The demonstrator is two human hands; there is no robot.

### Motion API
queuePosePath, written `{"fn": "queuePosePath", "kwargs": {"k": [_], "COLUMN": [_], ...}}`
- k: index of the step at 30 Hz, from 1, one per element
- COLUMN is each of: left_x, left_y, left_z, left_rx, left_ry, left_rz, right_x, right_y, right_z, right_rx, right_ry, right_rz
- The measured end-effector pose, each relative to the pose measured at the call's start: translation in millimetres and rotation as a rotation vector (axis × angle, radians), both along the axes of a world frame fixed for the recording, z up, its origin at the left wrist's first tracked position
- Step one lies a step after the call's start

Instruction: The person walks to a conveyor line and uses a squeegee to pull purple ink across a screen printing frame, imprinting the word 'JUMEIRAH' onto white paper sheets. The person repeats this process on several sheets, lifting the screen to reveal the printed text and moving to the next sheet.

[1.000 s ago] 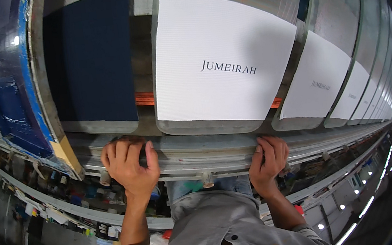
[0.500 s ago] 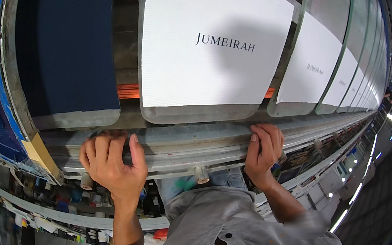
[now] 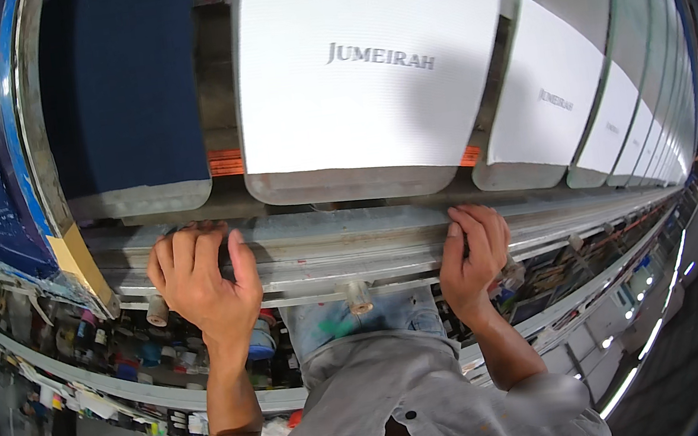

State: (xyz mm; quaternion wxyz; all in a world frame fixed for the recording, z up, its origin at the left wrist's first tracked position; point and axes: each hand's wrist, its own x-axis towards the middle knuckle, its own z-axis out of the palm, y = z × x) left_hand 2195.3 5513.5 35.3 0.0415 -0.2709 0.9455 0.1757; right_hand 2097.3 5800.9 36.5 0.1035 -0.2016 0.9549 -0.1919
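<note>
Both my hands are on a long metal rail [image 3: 343,243] along the near edge of a printing table. My left hand [image 3: 207,279] has its fingers curled over the rail, the thumb standing apart. Farther right, my right hand [image 3: 474,255] grips the same rail with bent fingers. Beyond the rail, a white ribbed fabric piece [image 3: 312,127] with small dark lettering lies flat on a grey board. To its left, a navy fabric piece [image 3: 125,97] covers another board. Neither hand touches the fabric.
At far left stands a blue-stained screen frame [image 3: 34,169] with tan tape [image 3: 80,260] on its near corner. More boards with printed white pieces [image 3: 546,80] run off to the right. Short round pegs [image 3: 359,297] jut below the rail. Shelves with containers [image 3: 261,342] sit lower down.
My hands keep their hold on the rail. The view has shifted slightly, so the boards and fabric appear a little higher and farther left.
</note>
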Motion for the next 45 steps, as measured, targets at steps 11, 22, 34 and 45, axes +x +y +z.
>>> {"fn": "queuePosePath", "kwargs": {"k": [11,22,34,45], "left_x": [6.8,19.6,11.8,6.4], "left_y": [-8.6,-30.4,-38.1,-40.6], "left_z": [-3.3,-9.6,-3.6,-2.4], "left_rx": [-0.043,-0.089,-0.016,-0.034], "left_ry": [0.01,-0.145,-0.35,-0.406], "left_rz": [-0.133,-0.207,-0.29,-0.394], "right_x": [-3.8,9.4,17.9,15.1], "right_y": [-11.9,-5.6,-2.4,-1.1], "right_z": [1.7,-4.7,-12.9,-10.3], "right_rx": [-0.094,-0.493,-0.759,-0.764], "right_ry": [0.015,0.142,0.244,0.158], "right_rz": [-0.178,-0.401,-0.494,-0.487]}}
